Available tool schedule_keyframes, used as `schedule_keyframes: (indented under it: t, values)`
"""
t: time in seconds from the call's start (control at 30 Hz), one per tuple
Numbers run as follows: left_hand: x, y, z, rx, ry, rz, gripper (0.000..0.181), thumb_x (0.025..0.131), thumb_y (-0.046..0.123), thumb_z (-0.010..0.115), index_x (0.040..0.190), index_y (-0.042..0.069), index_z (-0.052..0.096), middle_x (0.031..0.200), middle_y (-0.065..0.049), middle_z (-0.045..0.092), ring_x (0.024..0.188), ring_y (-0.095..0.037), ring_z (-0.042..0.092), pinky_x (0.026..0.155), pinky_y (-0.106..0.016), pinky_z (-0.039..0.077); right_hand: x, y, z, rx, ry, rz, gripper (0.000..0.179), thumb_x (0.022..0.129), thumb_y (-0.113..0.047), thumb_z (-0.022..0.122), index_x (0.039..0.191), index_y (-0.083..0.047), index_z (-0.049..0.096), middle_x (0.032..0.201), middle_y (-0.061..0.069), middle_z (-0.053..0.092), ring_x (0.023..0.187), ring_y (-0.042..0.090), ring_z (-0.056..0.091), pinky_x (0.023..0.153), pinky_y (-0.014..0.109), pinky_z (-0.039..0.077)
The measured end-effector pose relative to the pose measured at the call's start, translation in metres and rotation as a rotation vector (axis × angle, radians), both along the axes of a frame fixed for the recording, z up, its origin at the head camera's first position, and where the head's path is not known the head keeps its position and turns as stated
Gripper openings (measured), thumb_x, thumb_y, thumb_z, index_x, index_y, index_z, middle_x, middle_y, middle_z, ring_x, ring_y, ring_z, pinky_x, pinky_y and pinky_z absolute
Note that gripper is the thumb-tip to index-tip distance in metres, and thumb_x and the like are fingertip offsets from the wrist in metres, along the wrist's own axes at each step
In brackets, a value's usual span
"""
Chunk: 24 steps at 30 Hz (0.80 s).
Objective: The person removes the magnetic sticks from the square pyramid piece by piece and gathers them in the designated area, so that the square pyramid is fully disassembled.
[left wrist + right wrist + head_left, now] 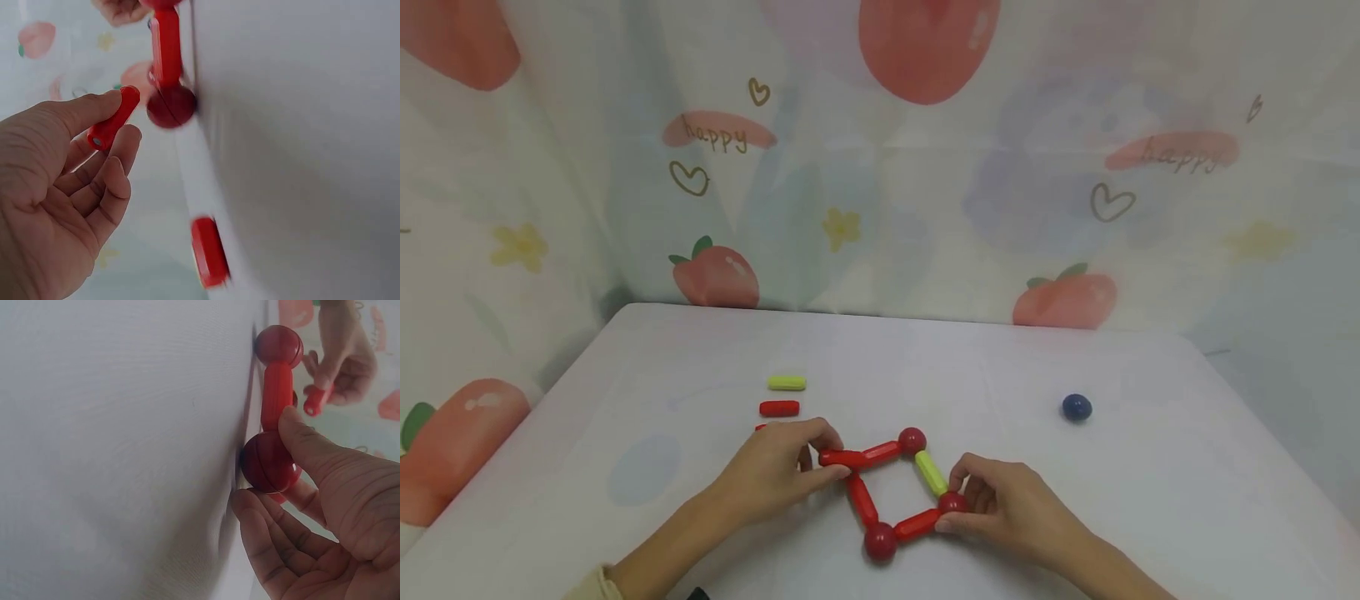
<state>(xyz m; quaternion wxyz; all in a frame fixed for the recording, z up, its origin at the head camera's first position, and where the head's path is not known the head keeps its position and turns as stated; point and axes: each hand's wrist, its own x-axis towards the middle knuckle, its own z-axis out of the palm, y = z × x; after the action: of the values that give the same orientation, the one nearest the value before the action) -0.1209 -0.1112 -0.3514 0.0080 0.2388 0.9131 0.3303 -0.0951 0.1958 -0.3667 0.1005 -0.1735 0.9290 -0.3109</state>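
Note:
A four-sided frame of red balls and short rods lies on the table, with one yellow-green rod [931,473] among red rods [917,525]. At its right corner my right hand [1018,508] grips a red ball [953,503] between thumb and fingers. My left hand [782,467] pinches a separate red rod [838,458], which overlaps the frame's left corner in the head view and hides it. The left wrist view shows this rod apart from the nearby ball [172,106]. Another red ball [880,542] forms the near corner, and one more [912,441] the far corner.
Beyond my left hand lie a loose yellow-green rod [787,382] and a red rod [779,408]; a further red piece [761,428] is mostly hidden by the hand. A dark blue ball [1077,407] sits at the right. Printed cloth [910,183] hangs behind the table.

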Motion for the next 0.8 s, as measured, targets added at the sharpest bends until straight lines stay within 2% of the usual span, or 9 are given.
schedule_keyframes:
  t: [0.23,0.37,0.47,0.7,0.8]
  values:
    - [-0.001,-0.055,-0.011,-0.007,-0.044,0.111,0.022,0.083,0.019,0.086,0.095,0.021,0.068,0.080,0.013,0.063,0.060,-0.007,0.051,0.053,-0.022,0.046,0.000,0.002,0.000,-0.008,0.010,0.010,0.036,0.078,-0.043,0.088,0.097,-0.025,0.063,0.075,-0.014,0.059,0.067,0.004,0.053,0.061,0.021,0.049]
    - [-0.004,-0.076,-0.017,-0.042,-0.031,0.150,0.021,0.082,0.018,0.086,0.093,0.022,0.068,0.080,0.013,0.063,0.063,-0.007,0.051,0.055,-0.022,0.046,-0.001,0.001,0.000,-0.005,-0.010,0.008,0.036,0.078,-0.044,0.087,0.097,-0.026,0.063,0.075,-0.014,0.060,0.066,0.004,0.053,0.060,0.021,0.049]
    - [-0.008,-0.081,-0.019,-0.077,-0.024,0.158,0.020,0.082,0.017,0.086,0.090,0.024,0.069,0.083,0.013,0.066,0.065,-0.007,0.052,0.058,-0.021,0.047,-0.002,0.001,0.001,-0.003,-0.013,0.005,0.035,0.079,-0.044,0.087,0.097,-0.026,0.063,0.075,-0.015,0.060,0.067,0.004,0.054,0.061,0.021,0.049]
    - [-0.015,-0.076,-0.019,-0.117,-0.023,0.102,0.017,0.081,0.017,0.087,0.091,0.022,0.074,0.080,0.014,0.066,0.063,-0.006,0.051,0.057,-0.022,0.046,-0.001,0.002,0.002,-0.014,0.000,0.017,0.035,0.079,-0.044,0.087,0.097,-0.026,0.063,0.076,-0.015,0.060,0.067,0.004,0.055,0.062,0.021,0.050]
    - [-0.016,-0.073,-0.019,-0.136,-0.018,0.099,0.018,0.081,0.017,0.087,0.093,0.021,0.075,0.078,0.015,0.065,0.062,-0.006,0.051,0.057,-0.022,0.045,-0.001,0.000,0.001,-0.019,-0.009,0.012,0.035,0.080,-0.043,0.087,0.098,-0.025,0.063,0.076,-0.015,0.060,0.066,0.004,0.054,0.061,0.021,0.050]
